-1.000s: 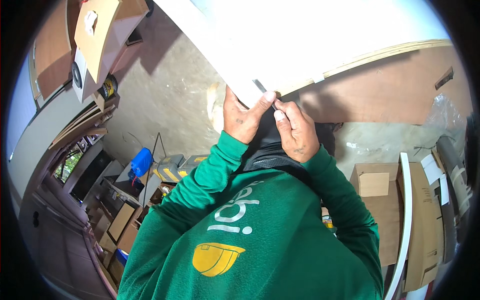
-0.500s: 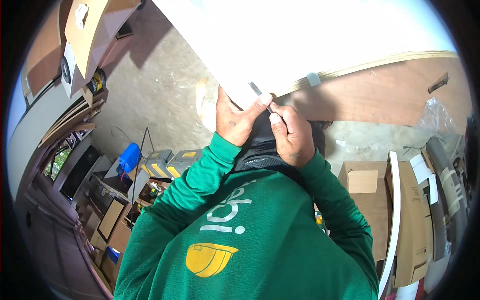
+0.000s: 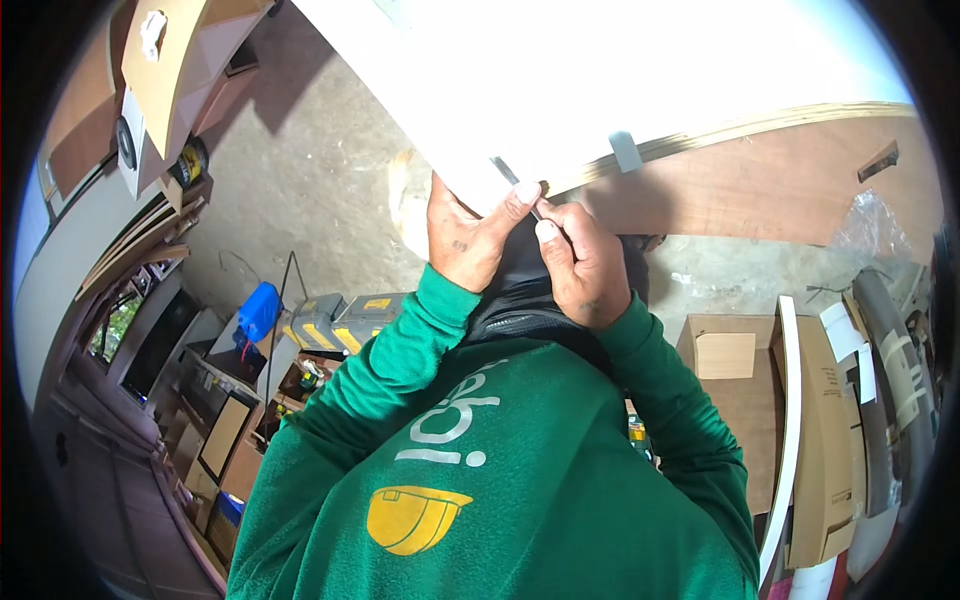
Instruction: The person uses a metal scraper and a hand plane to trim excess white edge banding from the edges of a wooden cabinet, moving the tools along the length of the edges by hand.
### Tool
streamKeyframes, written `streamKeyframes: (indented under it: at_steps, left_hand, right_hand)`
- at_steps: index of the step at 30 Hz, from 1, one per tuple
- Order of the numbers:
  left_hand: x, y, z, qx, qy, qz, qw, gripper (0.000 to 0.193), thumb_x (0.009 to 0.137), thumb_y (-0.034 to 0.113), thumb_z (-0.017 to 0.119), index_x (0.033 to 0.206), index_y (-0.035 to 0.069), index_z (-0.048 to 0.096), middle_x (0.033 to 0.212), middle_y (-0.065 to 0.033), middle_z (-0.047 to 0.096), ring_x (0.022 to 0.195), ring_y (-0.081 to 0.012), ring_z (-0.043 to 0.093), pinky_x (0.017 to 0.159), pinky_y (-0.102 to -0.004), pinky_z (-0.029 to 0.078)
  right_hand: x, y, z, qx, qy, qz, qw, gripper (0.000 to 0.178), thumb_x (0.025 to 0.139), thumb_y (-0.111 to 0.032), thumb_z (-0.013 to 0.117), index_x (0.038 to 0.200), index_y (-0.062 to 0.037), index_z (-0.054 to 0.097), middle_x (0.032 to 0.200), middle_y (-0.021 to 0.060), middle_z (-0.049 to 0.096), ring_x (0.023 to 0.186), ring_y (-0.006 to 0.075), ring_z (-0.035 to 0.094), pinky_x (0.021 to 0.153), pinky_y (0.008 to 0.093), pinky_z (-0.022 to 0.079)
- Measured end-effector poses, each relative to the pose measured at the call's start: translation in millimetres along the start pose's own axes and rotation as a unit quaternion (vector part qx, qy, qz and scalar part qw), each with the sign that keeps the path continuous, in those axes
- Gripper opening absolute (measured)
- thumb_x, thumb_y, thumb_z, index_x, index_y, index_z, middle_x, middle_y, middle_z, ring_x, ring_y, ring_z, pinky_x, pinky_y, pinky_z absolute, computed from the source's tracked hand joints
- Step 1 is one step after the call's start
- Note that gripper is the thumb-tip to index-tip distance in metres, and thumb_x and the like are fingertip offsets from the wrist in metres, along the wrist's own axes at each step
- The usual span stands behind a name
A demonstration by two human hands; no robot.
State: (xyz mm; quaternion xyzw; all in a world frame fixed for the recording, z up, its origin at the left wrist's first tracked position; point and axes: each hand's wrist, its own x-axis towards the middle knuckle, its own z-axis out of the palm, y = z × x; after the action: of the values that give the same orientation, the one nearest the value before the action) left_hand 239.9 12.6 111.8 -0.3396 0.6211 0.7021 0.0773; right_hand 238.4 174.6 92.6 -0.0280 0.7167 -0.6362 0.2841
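A large white panel [image 3: 560,80] with a layered, wood-coloured edge fills the top of the view. At its near corner my left hand [image 3: 468,235] is closed, the fingers partly hidden beneath the panel and the thumb pressed on a slim dark metal tool [image 3: 505,171]. The tool lies slanted over the corner, one end on the white face. Its lower end is inside my right hand [image 3: 588,265], which is closed with the thumb on top. Both hands nearly touch. A small grey strip [image 3: 625,152] laps over the panel edge to the right.
A brown wooden board [image 3: 740,190] stands below the panel edge. At right are an open cardboard box [image 3: 725,357], a white curved strip [image 3: 787,400] and clear plastic wrap [image 3: 872,228]. Grey-yellow tool cases [image 3: 365,322] and a blue item [image 3: 259,311] stand at left.
The view has shifted slightly. Both hands keep their hold at the corner, with the tool at almost the same slant. More of the grey strip shows on the white face.
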Motion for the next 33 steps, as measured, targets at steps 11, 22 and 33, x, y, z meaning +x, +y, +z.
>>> streamKeyframes:
  at_steps: [11,22,33]
  left_hand:
    - [9,0,2,0.014,0.021,0.018,1.000,0.035,0.096,0.017,0.081,0.121,0.000,0.063,0.109,-0.0063,0.071,0.096,-0.0148,0.066,0.088,-0.0303,0.053]
    - [6,-9,-7,-0.002,0.026,0.029,0.999,0.035,0.096,0.017,0.081,0.122,0.000,0.064,0.108,-0.0065,0.072,0.098,-0.0146,0.068,0.086,-0.0303,0.055]
    - [31,-19,-24,0.054,0.045,0.123,0.990,0.055,0.094,0.024,0.082,0.133,-0.002,0.054,0.117,-0.0130,0.071,0.107,-0.0206,0.067,0.095,-0.0352,0.054]
  right_hand:
    - [16,6,8,0.010,0.013,-0.028,0.999,0.022,0.104,-0.012,0.062,0.118,0.0057,0.064,0.106,0.0253,0.072,0.094,0.0402,0.072,0.082,0.0415,0.057]
    - [4,-21,4,-0.328,0.007,-0.150,0.933,0.041,0.086,-0.002,0.067,0.128,-0.0007,0.062,0.111,0.0200,0.057,0.098,0.0407,0.060,0.081,0.0484,0.054]
    - [29,0,29,-0.332,0.059,-0.244,0.909,0.039,0.093,-0.006,0.067,0.131,0.0031,0.063,0.111,0.0176,0.060,0.098,0.0365,0.059,0.087,0.0463,0.051]
